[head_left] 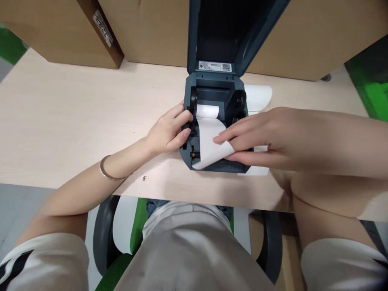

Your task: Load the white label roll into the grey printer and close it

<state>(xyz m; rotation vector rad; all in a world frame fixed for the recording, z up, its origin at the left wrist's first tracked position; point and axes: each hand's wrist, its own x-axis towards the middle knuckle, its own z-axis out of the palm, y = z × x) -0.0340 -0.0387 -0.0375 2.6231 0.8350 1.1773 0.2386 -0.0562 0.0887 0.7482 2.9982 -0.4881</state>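
Observation:
A dark grey label printer (pixel 189 159) sits on the table with its lid (pixel 194 36) raised. Inside it lies a small white paper roll (pixel 207 111), and a paper strip (pixel 209 135) comes off it toward the front. My right hand (pixel 257 135) reaches over the printer's right side and pinches the free end of the strip, whose front edge is lifted and folded up. Curled over the printer's left side wall is my left hand (pixel 174 127), its fingertips beside the black roll holder (pixel 193 99). My right fingers hide part of the printer's front right.
Cardboard boxes (pixel 151 32) stand along the back of the table (pixel 75 133), close behind the lid. More white paper (pixel 257 97) lies right of the printer, partly under my right arm. Chair armrests (pixel 104 238) flank my lap below the table edge.

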